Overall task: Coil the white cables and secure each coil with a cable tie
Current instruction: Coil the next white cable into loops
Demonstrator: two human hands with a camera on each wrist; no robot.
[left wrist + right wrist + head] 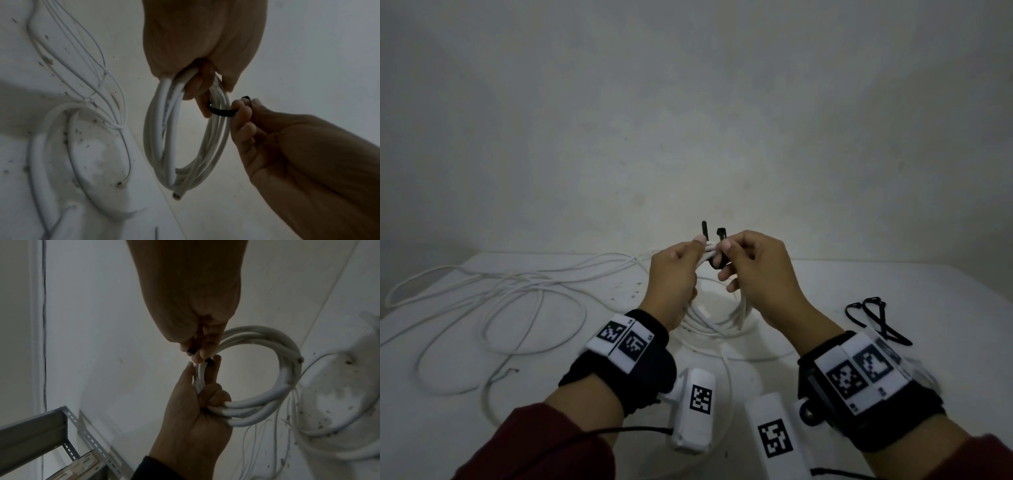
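At centre frame, above the table (893, 291), the left hand (674, 274) grips the white coil (185, 138), which hangs below both hands; the right hand (753, 270) pinches the black cable tie (223, 112) looped crosswise around its strands, both ends pointing up, nearer the right fingers

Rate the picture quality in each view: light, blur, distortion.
Head view: dim, vignetted corners, wide-angle bend in the table edge; the coiled cable and black cable tie are small but legible. Left wrist view: murky and soft, the right hand in shadow, the loose cables blurred. Right wrist view: darkest, the left hand underexposed, the coil's rim bright.
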